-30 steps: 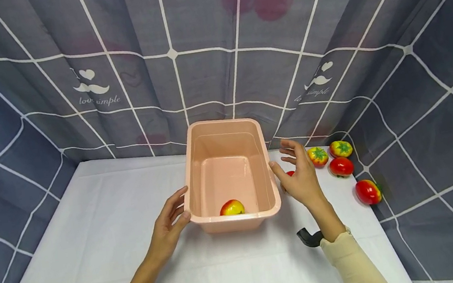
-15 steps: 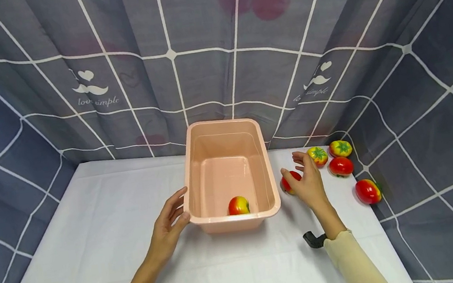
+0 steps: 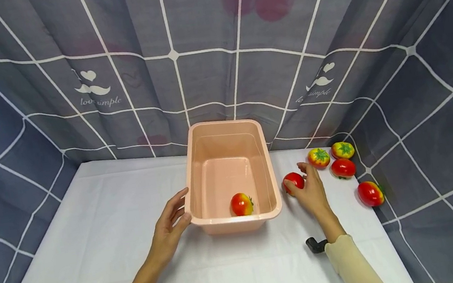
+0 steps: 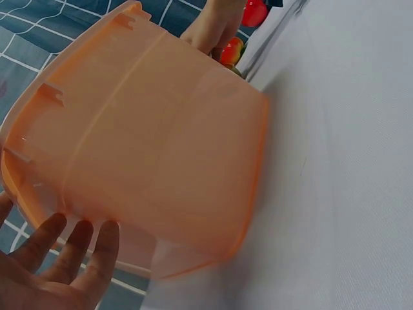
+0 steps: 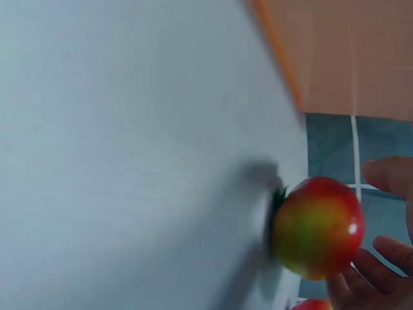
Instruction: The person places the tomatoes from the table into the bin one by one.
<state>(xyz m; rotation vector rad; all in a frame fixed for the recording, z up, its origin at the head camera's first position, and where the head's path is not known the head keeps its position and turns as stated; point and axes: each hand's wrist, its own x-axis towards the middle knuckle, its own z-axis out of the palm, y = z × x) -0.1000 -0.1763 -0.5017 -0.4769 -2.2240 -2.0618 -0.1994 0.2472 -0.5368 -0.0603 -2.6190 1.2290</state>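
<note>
A pink plastic bin [image 3: 227, 175] stands on the white table, with one red-and-yellow tomato [image 3: 241, 204] in its near end. My left hand [image 3: 168, 224] rests against the bin's left side near the front corner. In the left wrist view its fingers [image 4: 100, 255] lie fairly straight and spread at the rim. To the right of the bin, my right hand [image 3: 309, 192] is around a red tomato [image 3: 293, 183] on the table. From the right wrist, that tomato [image 5: 319, 226] shows a gap to the thumb [image 5: 390, 174], while the fingers sit close beside it.
Several more tomatoes, among them a yellow-green-topped one [image 3: 318, 158] and a red one [image 3: 370, 193], lie by the table's right edge. Grey checked curtains [image 3: 208, 76] hang behind and at both sides. White cloth [image 3: 92, 237] covers the table left of the bin.
My right hand has moved away from the bin's right rim, to the right and down to the red tomato. The tomato inside the bin has rolled slightly right. My left hand keeps its place.
</note>
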